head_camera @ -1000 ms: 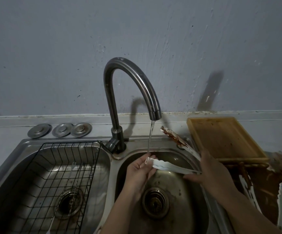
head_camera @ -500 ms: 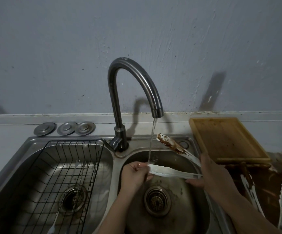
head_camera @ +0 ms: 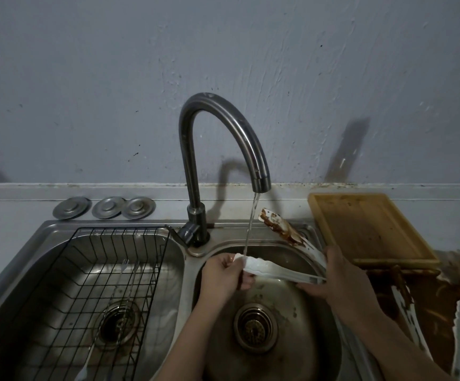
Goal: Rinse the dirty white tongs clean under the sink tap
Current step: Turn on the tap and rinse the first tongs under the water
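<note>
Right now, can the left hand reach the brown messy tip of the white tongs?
Probably yes: the left hand rubs the lower tip, and only the water stream crosses toward the sauce-smeared upper tip.

- A home kitchen, at the washing-up spot.
- A steel double sink [head_camera: 58, 232] is set into a pale counter [head_camera: 14, 213], with a curved tap [head_camera: 217, 127] running water.
- A black wire rack [head_camera: 118, 270] sits in the left basin.
- Three metal sink plugs [head_camera: 105, 207] lie behind it.
- A wooden cutting board [head_camera: 366, 229] rests at the right, beside brown sauce smears [head_camera: 443, 303].
- The painted wall [head_camera: 223, 50] is rough and speckled.
</note>
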`<state>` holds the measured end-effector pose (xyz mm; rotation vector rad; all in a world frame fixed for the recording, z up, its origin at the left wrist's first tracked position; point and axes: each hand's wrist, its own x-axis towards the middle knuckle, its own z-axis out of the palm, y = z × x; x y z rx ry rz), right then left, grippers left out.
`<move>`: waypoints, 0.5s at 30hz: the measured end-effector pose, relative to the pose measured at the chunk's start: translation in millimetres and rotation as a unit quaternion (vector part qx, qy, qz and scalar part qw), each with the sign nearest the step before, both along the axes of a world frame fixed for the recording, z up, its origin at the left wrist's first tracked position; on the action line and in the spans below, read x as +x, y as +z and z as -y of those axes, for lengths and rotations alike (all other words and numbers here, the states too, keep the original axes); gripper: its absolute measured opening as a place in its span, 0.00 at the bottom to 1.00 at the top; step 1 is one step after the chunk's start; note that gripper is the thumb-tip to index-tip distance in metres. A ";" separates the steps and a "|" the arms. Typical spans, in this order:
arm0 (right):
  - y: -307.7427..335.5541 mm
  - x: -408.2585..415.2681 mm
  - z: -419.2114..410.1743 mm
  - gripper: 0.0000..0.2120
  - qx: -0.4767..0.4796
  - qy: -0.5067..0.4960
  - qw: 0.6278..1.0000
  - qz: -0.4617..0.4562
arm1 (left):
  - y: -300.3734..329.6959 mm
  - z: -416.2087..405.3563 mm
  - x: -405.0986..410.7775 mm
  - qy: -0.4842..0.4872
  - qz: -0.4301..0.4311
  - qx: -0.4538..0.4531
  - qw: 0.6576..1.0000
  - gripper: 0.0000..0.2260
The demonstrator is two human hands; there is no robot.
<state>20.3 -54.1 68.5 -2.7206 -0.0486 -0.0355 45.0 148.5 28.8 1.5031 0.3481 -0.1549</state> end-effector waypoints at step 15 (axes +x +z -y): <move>7.1 -12.5 -32.8 0.23 0.037 -0.002 0.999 0.001 | 16.5 29.4 -9.3 0.122 -0.050 -0.076 0.988 0.23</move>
